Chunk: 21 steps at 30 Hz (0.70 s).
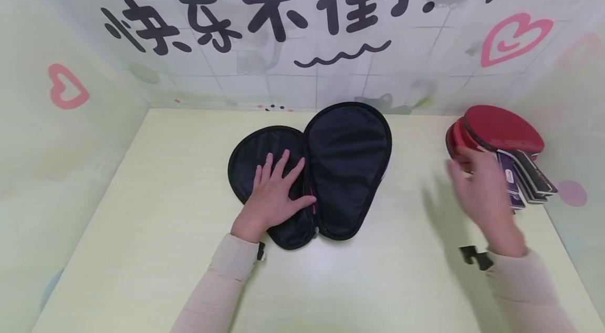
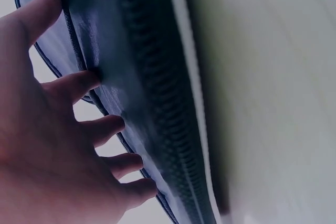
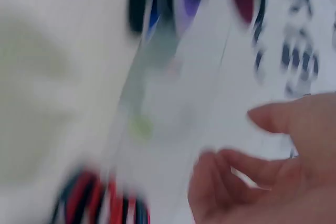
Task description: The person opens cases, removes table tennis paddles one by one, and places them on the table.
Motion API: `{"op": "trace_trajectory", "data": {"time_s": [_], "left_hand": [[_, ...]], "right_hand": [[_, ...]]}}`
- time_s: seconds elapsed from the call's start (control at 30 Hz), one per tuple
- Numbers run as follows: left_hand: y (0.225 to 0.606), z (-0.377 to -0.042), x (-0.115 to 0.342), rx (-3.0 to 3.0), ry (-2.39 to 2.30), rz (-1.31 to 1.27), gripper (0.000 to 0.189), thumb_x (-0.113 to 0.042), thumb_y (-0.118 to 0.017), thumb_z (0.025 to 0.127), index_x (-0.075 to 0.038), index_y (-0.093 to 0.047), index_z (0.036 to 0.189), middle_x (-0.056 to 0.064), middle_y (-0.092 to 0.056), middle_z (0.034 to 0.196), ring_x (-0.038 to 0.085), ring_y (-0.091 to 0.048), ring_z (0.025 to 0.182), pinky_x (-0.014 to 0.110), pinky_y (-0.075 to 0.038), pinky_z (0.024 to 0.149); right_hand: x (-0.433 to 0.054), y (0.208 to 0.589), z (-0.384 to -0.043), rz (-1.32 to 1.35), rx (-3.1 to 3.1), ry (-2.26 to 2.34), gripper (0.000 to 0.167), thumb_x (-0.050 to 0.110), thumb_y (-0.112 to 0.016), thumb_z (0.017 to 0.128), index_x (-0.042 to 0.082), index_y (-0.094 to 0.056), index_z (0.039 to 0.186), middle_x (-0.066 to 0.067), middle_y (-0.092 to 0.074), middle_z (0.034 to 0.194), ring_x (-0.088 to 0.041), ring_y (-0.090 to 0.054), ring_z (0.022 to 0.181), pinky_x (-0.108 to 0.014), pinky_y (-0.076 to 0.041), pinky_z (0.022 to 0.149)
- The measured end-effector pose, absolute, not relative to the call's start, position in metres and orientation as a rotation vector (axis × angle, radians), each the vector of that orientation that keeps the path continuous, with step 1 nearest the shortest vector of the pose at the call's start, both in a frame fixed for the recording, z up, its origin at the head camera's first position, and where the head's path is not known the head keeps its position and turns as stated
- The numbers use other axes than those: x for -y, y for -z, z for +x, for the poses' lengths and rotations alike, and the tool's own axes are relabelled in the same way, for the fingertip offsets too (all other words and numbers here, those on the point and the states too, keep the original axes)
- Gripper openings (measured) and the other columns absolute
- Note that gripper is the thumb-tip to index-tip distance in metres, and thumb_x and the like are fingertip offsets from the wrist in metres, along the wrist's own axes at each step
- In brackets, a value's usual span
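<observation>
A black zippered table tennis paddle case (image 1: 350,165) lies unfolded on the table, its two halves side by side. My left hand (image 1: 271,199) rests on the smaller left half with the fingers spread; in the left wrist view its fingertips touch the dark fabric by the zipper (image 2: 157,82). To the right, a stack of red table tennis paddles (image 1: 506,131) lies with the handles (image 1: 527,178) toward me. My right hand (image 1: 482,196), blurred, is just left of those handles, fingers loosely bent and nothing held. The right wrist view shows a gap between its thumb and fingers.
A printed backdrop (image 1: 264,70) with large dark characters stands behind the table. Side walls (image 1: 581,175) rise at both ends, the right one close to the paddle stack. Pale tabletop (image 1: 156,207) stretches left of the case and between the case and the paddles.
</observation>
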State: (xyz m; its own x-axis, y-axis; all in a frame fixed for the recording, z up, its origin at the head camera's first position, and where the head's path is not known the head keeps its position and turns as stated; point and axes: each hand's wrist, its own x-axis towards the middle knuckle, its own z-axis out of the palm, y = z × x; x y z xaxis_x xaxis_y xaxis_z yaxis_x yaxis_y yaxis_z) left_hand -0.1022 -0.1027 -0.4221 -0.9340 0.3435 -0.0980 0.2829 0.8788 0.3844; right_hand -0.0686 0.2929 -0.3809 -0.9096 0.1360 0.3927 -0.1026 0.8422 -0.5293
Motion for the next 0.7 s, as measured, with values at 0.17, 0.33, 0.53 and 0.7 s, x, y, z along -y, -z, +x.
{"op": "trace_trajectory", "data": {"time_s": [0.17,0.33,0.53,0.7], "left_hand": [[0.42,-0.101,0.102,-2.892,-0.557,0.481,0.088,-0.07,-0.06,0.09,-0.033,-0.027,0.162,0.008,-0.007,0.174,0.043,0.004,0.16,0.068,-0.004,0.126],[0.424,-0.1,0.099,-2.865,-0.579,0.5,0.087,-0.07,-0.058,0.091,-0.034,-0.025,0.162,0.008,-0.007,0.174,0.043,0.003,0.16,0.067,-0.004,0.126],[0.424,-0.097,0.101,-2.861,-0.607,0.488,0.086,-0.07,-0.056,0.093,-0.033,-0.023,0.163,0.009,-0.005,0.174,0.041,0.004,0.161,0.065,-0.004,0.127],[0.417,-0.099,0.115,-2.936,-0.641,0.444,0.081,-0.065,-0.054,0.096,-0.029,-0.025,0.163,0.011,-0.006,0.174,0.042,0.003,0.16,0.067,-0.005,0.126]], "right_hand": [[-0.231,0.389,-0.081,0.082,2.75,-1.261,0.062,0.035,-0.055,0.105,-0.001,-0.039,0.154,-0.022,-0.063,0.133,-0.037,-0.065,0.115,-0.007,-0.043,0.083],[-0.209,0.402,-0.086,0.08,2.836,-1.323,0.073,0.043,-0.054,0.105,0.004,-0.026,0.16,-0.02,-0.05,0.145,-0.033,-0.06,0.119,-0.036,-0.052,0.093],[-0.209,0.412,-0.089,0.096,2.858,-1.26,0.067,0.032,-0.054,0.105,0.002,-0.029,0.158,-0.023,-0.045,0.146,-0.037,-0.06,0.118,-0.048,-0.052,0.093],[-0.207,0.416,-0.094,0.115,2.832,-1.255,0.066,0.03,-0.056,0.104,0.001,-0.03,0.158,-0.023,-0.048,0.141,-0.037,-0.062,0.115,-0.045,-0.05,0.091]]}}
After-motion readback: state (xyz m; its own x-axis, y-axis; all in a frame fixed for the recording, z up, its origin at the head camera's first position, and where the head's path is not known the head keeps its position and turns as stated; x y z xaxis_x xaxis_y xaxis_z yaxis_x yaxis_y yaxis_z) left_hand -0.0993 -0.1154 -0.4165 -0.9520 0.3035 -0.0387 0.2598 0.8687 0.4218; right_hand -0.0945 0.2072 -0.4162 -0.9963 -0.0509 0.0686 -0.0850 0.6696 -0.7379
